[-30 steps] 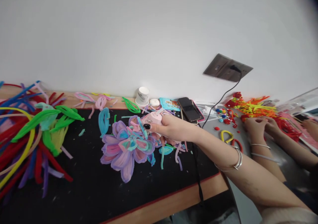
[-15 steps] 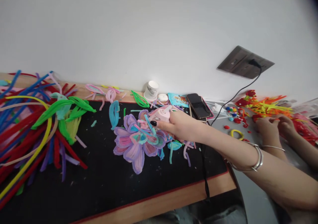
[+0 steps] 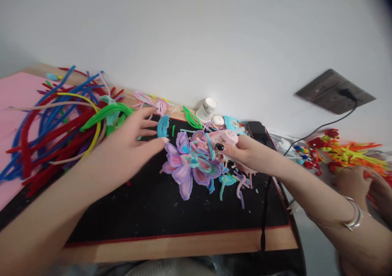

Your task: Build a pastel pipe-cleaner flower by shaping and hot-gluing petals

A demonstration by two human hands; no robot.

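My right hand [image 3: 248,151] is closed around a pink hot glue gun [image 3: 225,138] with a pale glue stick poking out of its back. Just left of it on the black mat [image 3: 137,214] lies a flower of purple, pink and blue pipe cleaners [image 3: 186,165]; whether the gun touches it I cannot tell. My left hand [image 3: 131,141] is open, its fingers spread beside a blue pipe-cleaner loop [image 3: 163,126]. Green pipe-cleaner leaves [image 3: 105,114] are partly hidden behind that hand.
A pile of red and blue pipe cleaners [image 3: 61,133] fills the left. By the wall stand a paper cup [image 3: 208,108] and a white case [image 3: 218,121]. A black cord [image 3: 318,127] runs from the wall socket [image 3: 333,90]. Another person's hands [image 3: 352,184] work at the right.
My left hand has come into view from the left and reaches over the mat. The view has shifted, so things sit further right. The right hand still grips the glue gun.
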